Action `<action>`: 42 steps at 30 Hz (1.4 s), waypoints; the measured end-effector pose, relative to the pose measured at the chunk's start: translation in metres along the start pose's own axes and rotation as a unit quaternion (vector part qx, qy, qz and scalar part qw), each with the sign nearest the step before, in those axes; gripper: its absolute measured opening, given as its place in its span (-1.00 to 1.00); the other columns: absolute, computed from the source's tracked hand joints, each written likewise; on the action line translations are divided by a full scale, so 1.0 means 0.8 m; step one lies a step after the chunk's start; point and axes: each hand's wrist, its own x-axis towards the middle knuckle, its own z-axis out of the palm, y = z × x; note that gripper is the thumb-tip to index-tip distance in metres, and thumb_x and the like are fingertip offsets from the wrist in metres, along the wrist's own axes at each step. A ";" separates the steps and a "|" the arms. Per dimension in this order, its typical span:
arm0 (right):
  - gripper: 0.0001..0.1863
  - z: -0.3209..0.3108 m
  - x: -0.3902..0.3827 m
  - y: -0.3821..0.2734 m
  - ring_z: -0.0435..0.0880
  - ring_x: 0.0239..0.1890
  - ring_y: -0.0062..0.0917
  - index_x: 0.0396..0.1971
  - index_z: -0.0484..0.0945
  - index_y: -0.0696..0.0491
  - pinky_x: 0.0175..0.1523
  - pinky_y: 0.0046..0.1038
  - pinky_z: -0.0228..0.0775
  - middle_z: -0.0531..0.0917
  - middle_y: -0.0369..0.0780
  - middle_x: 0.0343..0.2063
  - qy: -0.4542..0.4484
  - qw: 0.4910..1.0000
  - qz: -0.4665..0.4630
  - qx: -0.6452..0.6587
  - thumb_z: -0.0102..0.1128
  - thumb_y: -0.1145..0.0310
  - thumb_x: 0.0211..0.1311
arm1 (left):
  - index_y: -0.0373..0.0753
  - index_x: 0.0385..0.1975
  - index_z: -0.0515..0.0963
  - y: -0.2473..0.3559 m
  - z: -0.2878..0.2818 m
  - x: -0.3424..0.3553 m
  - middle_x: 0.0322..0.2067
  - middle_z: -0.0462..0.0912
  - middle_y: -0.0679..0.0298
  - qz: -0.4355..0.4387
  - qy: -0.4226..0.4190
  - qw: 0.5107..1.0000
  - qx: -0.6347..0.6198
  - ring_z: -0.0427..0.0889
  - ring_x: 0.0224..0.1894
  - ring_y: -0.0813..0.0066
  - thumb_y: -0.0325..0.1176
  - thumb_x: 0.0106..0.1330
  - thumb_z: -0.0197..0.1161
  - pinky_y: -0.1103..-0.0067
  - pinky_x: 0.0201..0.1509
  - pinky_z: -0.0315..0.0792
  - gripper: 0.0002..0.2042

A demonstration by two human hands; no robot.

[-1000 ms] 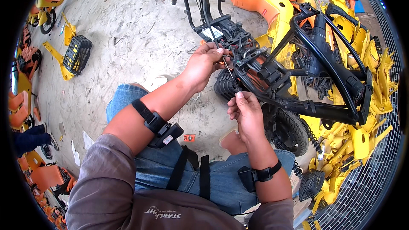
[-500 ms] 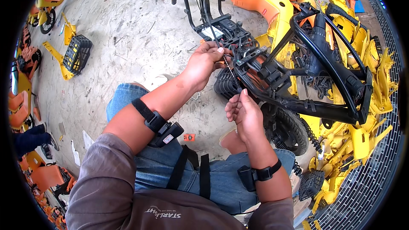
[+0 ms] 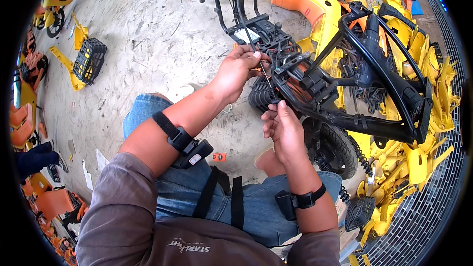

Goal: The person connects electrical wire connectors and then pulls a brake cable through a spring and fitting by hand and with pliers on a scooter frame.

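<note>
In front of me stands a stripped scooter frame [image 3: 359, 122] of black tubes with loose wiring on it. A long thin dark cable [image 3: 266, 75] hangs down from the far end of the frame, its lower stretch speckled light and dark. My left hand [image 3: 238, 71] pinches the cable between thumb and fingers, beside the wiring [image 3: 282, 51]. Below it and closer to me, my right hand [image 3: 285, 127] has its thumb against its bent fingers at the cable's lower end; that end is hard to make out there. The rear wheel [image 3: 337, 150] is just right of my right hand.
Yellow plastic body panels [image 3: 414, 162] lie heaped along the right side. A large yellow and orange panel [image 3: 303, 0] rests beyond the frame. On the floor at left is a black crate [image 3: 89, 60] with yellow parts. More scooters and a person's leg [image 3: 37, 160] show at far left.
Both hands keep nearly the same places. The right hand's fingertips have moved up slightly along the cable, and the view has shifted a little.
</note>
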 end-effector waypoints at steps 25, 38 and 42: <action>-0.68 0.005 -0.005 0.003 0.47 -0.51 -0.76 -0.30 0.55 0.07 -0.39 -0.66 0.28 0.60 -0.36 -0.46 -0.010 0.982 -0.085 -0.170 0.10 0.10 0.43 | -0.31 0.17 0.29 -0.001 0.001 -0.002 -0.06 0.57 0.18 -0.055 -0.031 0.997 -0.039 0.58 -0.05 0.40 -0.27 0.54 -0.07 0.46 0.00 0.43 -0.67; -0.69 -0.016 0.001 -0.017 0.59 -0.50 -0.55 -0.22 0.55 0.18 -0.34 -0.47 0.45 0.65 -0.20 -0.45 0.118 0.895 -0.171 -0.394 0.21 0.19 0.35 | -0.28 0.24 0.25 -0.040 0.010 -0.021 0.06 0.52 0.17 -0.175 -0.240 0.955 -0.026 0.51 0.13 0.32 -0.41 0.42 0.14 0.38 0.20 0.40 -0.57; -0.70 -0.012 -0.007 -0.019 0.64 -0.48 -0.39 -0.19 0.51 0.17 -0.31 -0.38 0.48 0.66 -0.11 -0.43 0.147 0.815 -0.310 -0.467 0.24 0.23 0.31 | -0.29 0.24 0.25 -0.040 0.013 -0.024 0.07 0.52 0.17 -0.153 -0.259 0.953 -0.029 0.51 0.15 0.32 -0.50 0.43 0.09 0.40 0.24 0.39 -0.60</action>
